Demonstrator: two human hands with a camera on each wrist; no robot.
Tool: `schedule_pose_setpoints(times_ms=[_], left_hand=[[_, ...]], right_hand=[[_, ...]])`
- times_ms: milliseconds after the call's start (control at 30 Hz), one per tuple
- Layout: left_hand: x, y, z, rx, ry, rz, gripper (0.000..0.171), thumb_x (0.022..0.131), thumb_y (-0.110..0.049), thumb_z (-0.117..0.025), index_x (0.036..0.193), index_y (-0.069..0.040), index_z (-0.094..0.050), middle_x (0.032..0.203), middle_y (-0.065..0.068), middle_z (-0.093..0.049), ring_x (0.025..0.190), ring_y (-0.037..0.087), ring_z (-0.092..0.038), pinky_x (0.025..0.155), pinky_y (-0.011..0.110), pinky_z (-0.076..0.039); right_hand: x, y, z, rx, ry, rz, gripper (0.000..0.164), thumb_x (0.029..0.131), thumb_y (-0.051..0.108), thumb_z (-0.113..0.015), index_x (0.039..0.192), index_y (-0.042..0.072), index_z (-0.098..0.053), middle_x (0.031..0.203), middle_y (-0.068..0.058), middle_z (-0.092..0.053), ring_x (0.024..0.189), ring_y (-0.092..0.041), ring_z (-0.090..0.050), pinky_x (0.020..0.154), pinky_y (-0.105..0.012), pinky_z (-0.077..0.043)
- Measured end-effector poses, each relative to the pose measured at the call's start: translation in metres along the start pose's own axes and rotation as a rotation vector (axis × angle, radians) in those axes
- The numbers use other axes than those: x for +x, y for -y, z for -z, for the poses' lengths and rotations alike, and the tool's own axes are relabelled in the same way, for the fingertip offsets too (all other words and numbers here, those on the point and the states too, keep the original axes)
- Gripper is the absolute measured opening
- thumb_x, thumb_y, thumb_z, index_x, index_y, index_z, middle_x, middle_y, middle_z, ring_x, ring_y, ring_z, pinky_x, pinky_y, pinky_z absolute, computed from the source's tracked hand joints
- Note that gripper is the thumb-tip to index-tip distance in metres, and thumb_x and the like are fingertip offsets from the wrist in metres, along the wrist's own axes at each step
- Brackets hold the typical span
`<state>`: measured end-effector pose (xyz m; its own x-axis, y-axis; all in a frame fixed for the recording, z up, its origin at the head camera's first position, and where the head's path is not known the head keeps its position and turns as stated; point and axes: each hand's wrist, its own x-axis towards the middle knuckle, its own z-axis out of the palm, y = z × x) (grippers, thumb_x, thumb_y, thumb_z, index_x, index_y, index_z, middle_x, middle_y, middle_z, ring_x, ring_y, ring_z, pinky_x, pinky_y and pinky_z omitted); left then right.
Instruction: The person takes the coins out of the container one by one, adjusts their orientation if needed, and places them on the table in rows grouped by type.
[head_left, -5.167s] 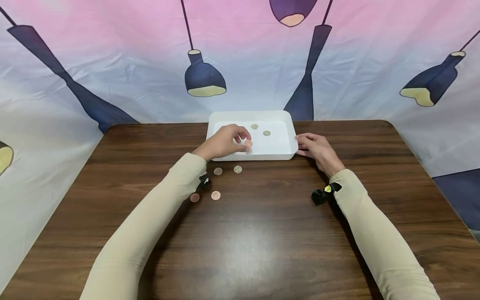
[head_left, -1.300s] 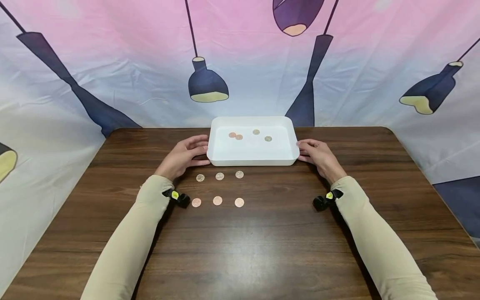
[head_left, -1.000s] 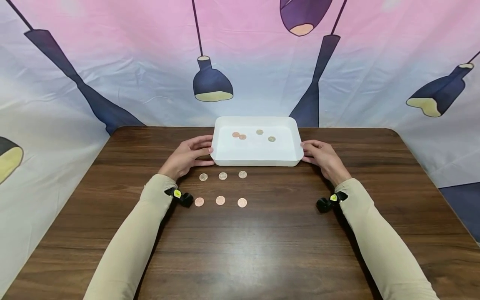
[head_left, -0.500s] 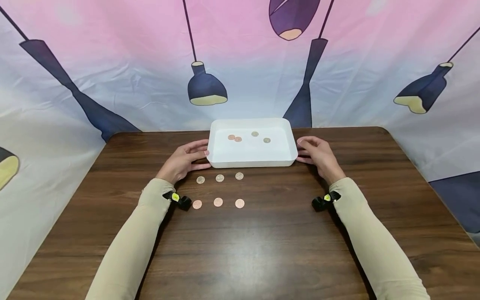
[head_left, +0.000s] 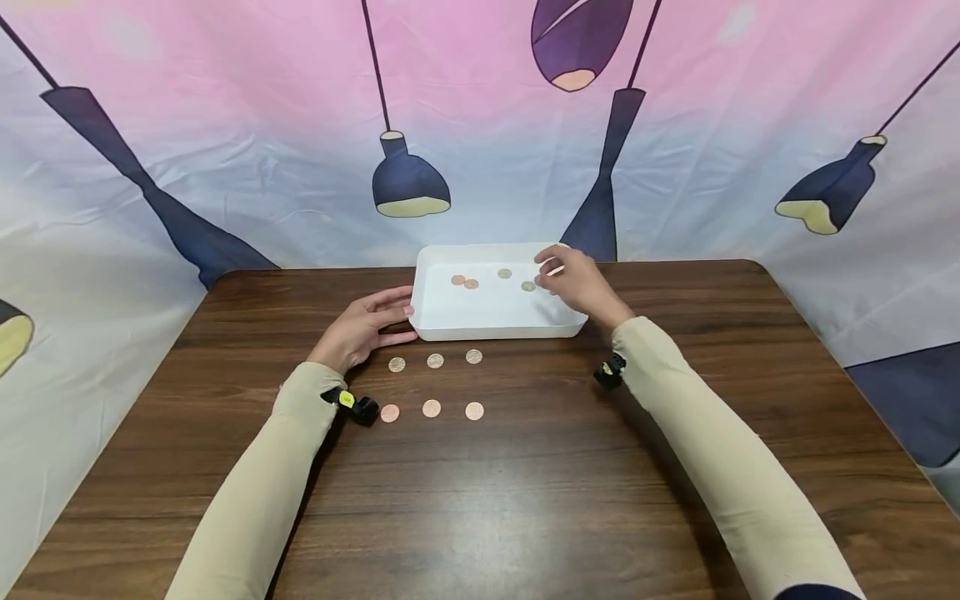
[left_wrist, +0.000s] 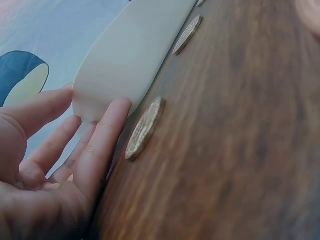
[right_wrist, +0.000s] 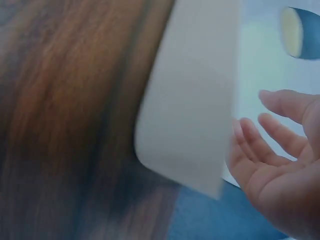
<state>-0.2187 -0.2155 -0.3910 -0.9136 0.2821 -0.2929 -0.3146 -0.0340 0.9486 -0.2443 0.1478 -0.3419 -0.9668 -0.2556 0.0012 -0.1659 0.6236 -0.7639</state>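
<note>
A white tray point(head_left: 495, 321) stands at the back of the table. Inside it lie two copper coins point(head_left: 471, 284) at the left, edges close together, and two pale gold coins point(head_left: 505, 273) toward the right. My left hand point(head_left: 354, 332) touches the tray's left end with extended fingers; the left wrist view shows its fingertips point(left_wrist: 120, 106) against the wall. Over the tray's right part hovers my right hand point(head_left: 577, 283), fingers bent loosely near the nearer gold coin point(head_left: 528, 286). In the right wrist view the thumb point(right_wrist: 285, 102) and fingers stand apart with nothing between them.
In front of the tray, three gold-coloured coins point(head_left: 435, 361) form a row, with three copper coins point(head_left: 431, 408) in a row nearer me. The brown wooden table point(head_left: 525, 500) meets a printed curtain point(head_left: 300, 167) behind the tray.
Earlier my left hand pinched a copper coin in the tray; now it touches the tray's left side. Both table rows gained a coin. My right hand left the tray's right side and came over it.
</note>
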Motion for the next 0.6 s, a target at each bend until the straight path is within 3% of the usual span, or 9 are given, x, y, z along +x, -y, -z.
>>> schedule_pose_setpoints(times_ms=[167, 433, 600], left_hand=[[0.002, 0.002, 0.0, -0.012, -0.002, 0.003, 0.062, 0.108, -0.008, -0.06, 0.165, -0.009, -0.035, 0.162, 0.02, -0.04, 0.123, 0.023, -0.061, 0.099, 0.039, -0.059], [0.004, 0.001, -0.002, -0.015, -0.01, 0.001, 0.059, 0.108, -0.007, -0.06, 0.164, -0.01, -0.039, 0.159, 0.018, -0.044, 0.123, 0.024, -0.061, 0.097, 0.039, -0.06], [0.001, 0.0, 0.0, -0.013, -0.019, 0.01, 0.06, 0.108, -0.007, -0.06, 0.164, -0.011, -0.039, 0.159, 0.018, -0.044, 0.122, 0.023, -0.062, 0.097, 0.04, -0.06]], right_hand=[[0.02, -0.005, -0.02, -0.131, 0.093, -0.056, 0.041, 0.104, 0.007, -0.061, 0.144, -0.002, -0.056, 0.134, -0.027, -0.061, 0.117, -0.04, -0.06, 0.096, -0.05, -0.051], [0.031, -0.02, -0.028, -0.068, 0.025, -0.091, 0.04, 0.098, -0.003, -0.061, 0.137, -0.004, -0.061, 0.126, -0.026, -0.062, 0.115, -0.038, -0.057, 0.104, -0.05, -0.047], [0.035, -0.023, -0.03, -0.089, 0.049, -0.11, 0.032, 0.1, 0.002, -0.062, 0.132, 0.002, -0.068, 0.127, -0.023, -0.062, 0.115, -0.036, -0.057, 0.103, -0.049, -0.048]])
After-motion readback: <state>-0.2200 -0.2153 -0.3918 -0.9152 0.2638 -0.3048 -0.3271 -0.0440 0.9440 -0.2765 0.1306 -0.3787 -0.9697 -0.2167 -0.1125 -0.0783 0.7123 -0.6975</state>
